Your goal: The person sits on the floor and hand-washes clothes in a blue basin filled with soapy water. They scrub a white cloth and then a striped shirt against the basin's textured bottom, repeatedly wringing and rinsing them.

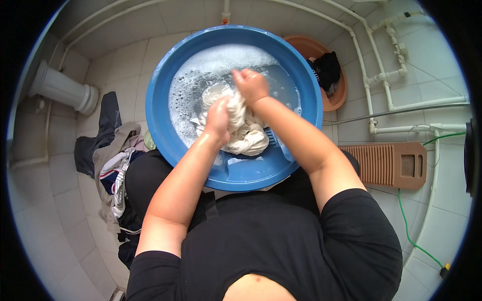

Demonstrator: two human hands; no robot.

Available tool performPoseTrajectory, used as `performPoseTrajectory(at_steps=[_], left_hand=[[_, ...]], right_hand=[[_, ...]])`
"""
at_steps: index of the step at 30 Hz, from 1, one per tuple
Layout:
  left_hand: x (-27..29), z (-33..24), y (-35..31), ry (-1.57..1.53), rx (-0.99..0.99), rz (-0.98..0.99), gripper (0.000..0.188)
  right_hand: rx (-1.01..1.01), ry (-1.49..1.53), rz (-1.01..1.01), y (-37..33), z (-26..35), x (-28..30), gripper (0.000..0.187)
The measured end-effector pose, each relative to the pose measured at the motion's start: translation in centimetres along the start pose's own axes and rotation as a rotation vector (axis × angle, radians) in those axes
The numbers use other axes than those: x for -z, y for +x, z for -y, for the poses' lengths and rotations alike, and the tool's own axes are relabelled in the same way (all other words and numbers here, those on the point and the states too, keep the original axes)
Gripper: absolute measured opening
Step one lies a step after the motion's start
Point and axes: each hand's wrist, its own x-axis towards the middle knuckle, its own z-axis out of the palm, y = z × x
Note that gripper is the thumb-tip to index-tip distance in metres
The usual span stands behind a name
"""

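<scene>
A wet cream-white cloth (249, 142) lies bunched in the large blue basin (236, 181), which holds soapy water. My left hand (218, 120) is closed round the cloth's left side. Just beyond it, to the right, my right hand (251, 86) is curled closed against the upper part of the same cloth. A twisted fold of it runs between the two hands. White foam (221, 55) covers the far and left part of the water. Blue ridges show on the basin beside the cloth's right edge.
A pile of clothes (118, 150) lies on the tiled floor at my left, near a white pedestal (65, 88). Behind the basin at right stands an orange-brown tub (338, 100) with dark clothes. A brown washboard (389, 164) lies at right, near white pipes (401, 128) and a green cord (407, 231).
</scene>
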Motion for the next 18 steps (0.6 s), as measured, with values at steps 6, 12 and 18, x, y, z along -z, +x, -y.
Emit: performPoseTrajectory(at_steps=[6,12,18], left_hand=[[-0.7,0.0,-0.7,0.914,-0.33,0.418,0.032],[5.9,-1.0,4.8,1.211,-0.76,-0.391,0.036],[4.3,-2.9,3.5,0.615,0.002,-0.144,0.036]], right_hand=[[-0.371,-0.103,-0.188,4.5,-9.8,4.3,0.042],[-0.124,0.175,0.552,1.1,-7.4,2.1,0.075],[-0.212,0.176,0.775,2.6,-4.8,4.7,0.022]])
